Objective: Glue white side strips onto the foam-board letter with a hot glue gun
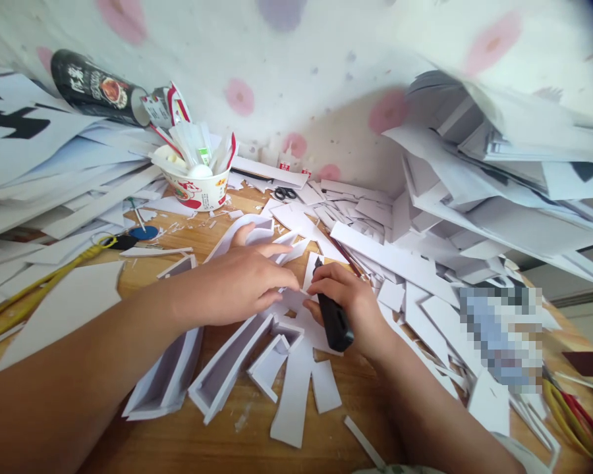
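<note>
My left hand [244,280] reaches over white foam-board pieces with its fingers spread. Its fingertips come close to a small white edge between the two hands; whether they press on it I cannot tell. My right hand [348,299] is closed around a black utility knife [335,322], whose front end points away from me over a white strip. Below the hands lie a narrow open channel of white board [230,368], a small angled frame [271,362] and a flat strip [292,401]. A wider channel [165,375] lies partly under my left forearm.
A paper bowl [202,191] holds wrappers and utensils at the back. Board sheets are heaped left and in a tall stack [479,171] right. Yellow-handled scissors [44,286] lie left, black scissors [285,193] at the back. Offcuts [420,316] cover the right. A blurred patch hides something there.
</note>
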Motion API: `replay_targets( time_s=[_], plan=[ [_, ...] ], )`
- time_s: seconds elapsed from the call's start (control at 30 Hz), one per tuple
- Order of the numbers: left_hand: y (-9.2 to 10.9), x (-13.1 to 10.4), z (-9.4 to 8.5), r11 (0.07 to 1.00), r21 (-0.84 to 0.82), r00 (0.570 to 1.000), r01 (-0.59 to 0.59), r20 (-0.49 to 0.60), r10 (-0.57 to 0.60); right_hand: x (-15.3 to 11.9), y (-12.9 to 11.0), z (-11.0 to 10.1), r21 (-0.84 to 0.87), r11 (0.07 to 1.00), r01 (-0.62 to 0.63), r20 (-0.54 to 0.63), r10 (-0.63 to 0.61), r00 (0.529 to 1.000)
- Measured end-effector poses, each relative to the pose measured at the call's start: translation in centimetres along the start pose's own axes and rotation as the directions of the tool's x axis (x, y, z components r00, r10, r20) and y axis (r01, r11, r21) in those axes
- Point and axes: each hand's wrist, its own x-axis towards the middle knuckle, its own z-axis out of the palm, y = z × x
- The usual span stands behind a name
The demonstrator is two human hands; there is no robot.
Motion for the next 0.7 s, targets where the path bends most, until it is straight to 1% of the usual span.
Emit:
replay_targets(
  time_s=[0.03, 0.1, 0.17, 0.23, 0.27, 0.33, 0.4, 0.43, 0.47, 0.5, 0.53, 0.6, 0.63, 0.7],
  plan=[
    [0.2, -0.1, -0.2, 1.0, 0.005, 1.0, -0.005, -0.009, 0.005, 0.1, -0.1, -0.1, 0.03, 1.0, 0.0, -0.025, 0.001, 1.0],
    [0.8, -0.3, -0.9, 1.0, 0.031, 0.999, -0.003, -0.044, 0.004, 0.2, -0.3, -0.8, 0.121, 0.993, 0.01, -0.111, 0.004, 0.994],
    [1.9, -0.3, -1.8, 0.997, 0.06, 0.992, 0.052, -0.117, -0.045, 0.4, -0.7, -2.0, 0.229, 0.973, 0.038, -0.207, 0.011, 0.978],
    [3.3, 0.0, -2.7, 0.99, 0.055, 0.976, 0.13, -0.181, -0.118, 0.3, -1.2, -3.2, 0.337, 0.939, 0.062, -0.277, 0.036, 0.96],
    [4.1, 0.3, -3.1, 0.987, 0.038, 0.973, 0.153, -0.182, -0.144, 0.2, -1.5, -3.7, 0.391, 0.917, 0.073, -0.298, 0.051, 0.953],
    [5.7, 0.9, -3.6, 0.986, -0.024, 0.976, 0.163, -0.139, -0.165, -0.2, -2.0, -4.4, 0.48, 0.873, 0.091, -0.333, 0.086, 0.939],
    [7.0, 1.5, -3.8, 0.968, -0.163, 0.971, 0.189, -0.113, -0.209, -0.5, -2.2, -4.7, 0.531, 0.839, 0.117, -0.381, 0.114, 0.917],
    [7.6, 1.8, -3.8, 0.936, -0.271, 0.958, 0.224, -0.116, -0.263, -0.7, -2.1, -4.8, 0.553, 0.824, 0.125, -0.401, 0.132, 0.906],
    [8.2, 1.9, -3.7, 0.879, -0.398, 0.934, 0.262, -0.125, -0.335, -0.9, -2.0, -4.9, 0.582, 0.803, 0.128, -0.409, 0.152, 0.9],
    [8.7, 2.0, -3.6, 0.799, -0.527, 0.901, 0.289, -0.132, -0.413, -1.1, -1.7, -4.9, 0.623, 0.772, 0.126, -0.402, 0.178, 0.898],
    [9.3, 2.0, -3.5, 0.707, -0.645, 0.864, 0.292, -0.139, -0.484, -1.2, -1.4, -5.0, 0.679, 0.725, 0.116, -0.38, 0.212, 0.901],
    [10.5, 2.0, -3.1, 0.532, -0.815, 0.785, 0.229, -0.169, -0.596, -1.4, -0.5, -5.1, 0.815, 0.574, 0.081, -0.308, 0.309, 0.9],
    [11.1, 2.0, -2.8, 0.46, -0.871, 0.744, 0.172, -0.192, -0.64, -1.5, -0.2, -5.1, 0.874, 0.48, 0.075, -0.274, 0.361, 0.892],
    [12.2, 2.1, -2.1, 0.329, -0.942, 0.682, 0.063, -0.2, -0.704, -1.7, 0.3, -5.3, 0.949, 0.299, 0.099, -0.227, 0.433, 0.872]
  ],
)
